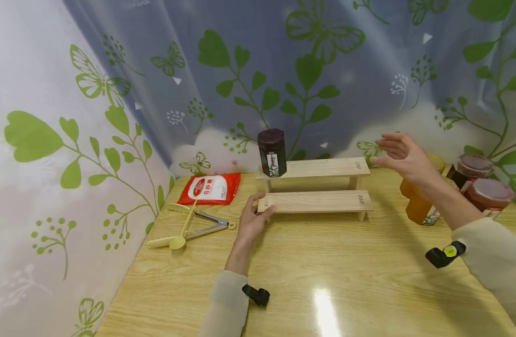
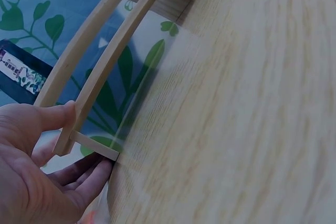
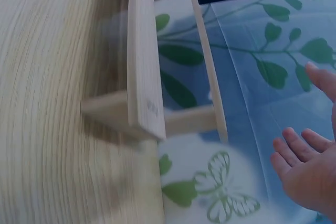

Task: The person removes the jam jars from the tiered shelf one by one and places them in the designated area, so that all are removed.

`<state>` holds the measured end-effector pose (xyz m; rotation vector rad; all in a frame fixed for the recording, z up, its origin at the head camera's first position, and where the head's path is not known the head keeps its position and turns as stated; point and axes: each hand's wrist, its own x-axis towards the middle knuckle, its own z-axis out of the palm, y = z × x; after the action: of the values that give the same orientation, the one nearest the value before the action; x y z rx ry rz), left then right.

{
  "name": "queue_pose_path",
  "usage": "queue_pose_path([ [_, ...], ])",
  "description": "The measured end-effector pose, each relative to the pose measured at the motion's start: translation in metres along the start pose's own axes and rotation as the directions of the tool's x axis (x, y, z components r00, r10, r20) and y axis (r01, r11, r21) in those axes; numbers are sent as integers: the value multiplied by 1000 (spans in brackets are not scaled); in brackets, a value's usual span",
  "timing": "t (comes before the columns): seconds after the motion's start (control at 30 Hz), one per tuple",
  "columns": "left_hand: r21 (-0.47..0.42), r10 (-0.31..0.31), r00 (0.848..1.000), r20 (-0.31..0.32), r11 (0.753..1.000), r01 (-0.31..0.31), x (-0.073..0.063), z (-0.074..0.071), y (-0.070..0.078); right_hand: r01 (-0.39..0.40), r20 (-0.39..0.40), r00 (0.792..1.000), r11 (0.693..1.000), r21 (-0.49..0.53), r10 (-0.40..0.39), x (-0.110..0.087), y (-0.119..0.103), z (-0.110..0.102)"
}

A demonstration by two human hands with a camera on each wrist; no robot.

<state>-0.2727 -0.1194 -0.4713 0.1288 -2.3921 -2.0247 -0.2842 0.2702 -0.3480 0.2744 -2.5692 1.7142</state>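
A two-tier wooden shelf (image 1: 317,202) stands on the table before the patterned backdrop. My left hand (image 1: 253,221) grips the left end of its lower tier; in the left wrist view the thumb (image 2: 56,116) lies along the front edge and the fingers (image 2: 94,179) curl round the end by the leg. On the left end of the upper tier a dark jar (image 1: 272,154) stands upright. My right hand (image 1: 403,157) hovers in the air off the shelf's right end, fingers apart from the thumb. Nothing is in it, as the right wrist view of the hand (image 3: 310,177) also shows.
Orange jars (image 1: 418,210) stand below my right forearm, with two dark-filled jars (image 1: 491,195) further right. Left of the shelf lie a red and white bag of sugar (image 1: 210,189), metal tongs with pale yellow ends (image 1: 207,229) and a yellow spoon (image 1: 178,242).
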Motion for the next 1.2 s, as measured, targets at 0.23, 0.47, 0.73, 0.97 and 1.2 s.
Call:
queue_pose_path([
  [0.23,-9,-11,1000,2,1000,11,0,-1,-2,2,88,996,999,52,-6,18,-4,41],
  [0.47,-15,4,1000,7,1000,-3,-1,-2,-2,12,150,988,994,106,-28,33,-8,83],
  [0.73,-28,0,1000,9,1000,1,0,-2,0,25,159,986,991,133,-46,53,-21,123],
  [0.97,-38,-2,1000,3,999,2,-1,-2,2,25,157,986,990,141,-48,67,-30,155],
  [1.2,-47,-1,1000,9,999,1,2,-1,1,14,106,994,996,87,-23,81,-40,184],
])
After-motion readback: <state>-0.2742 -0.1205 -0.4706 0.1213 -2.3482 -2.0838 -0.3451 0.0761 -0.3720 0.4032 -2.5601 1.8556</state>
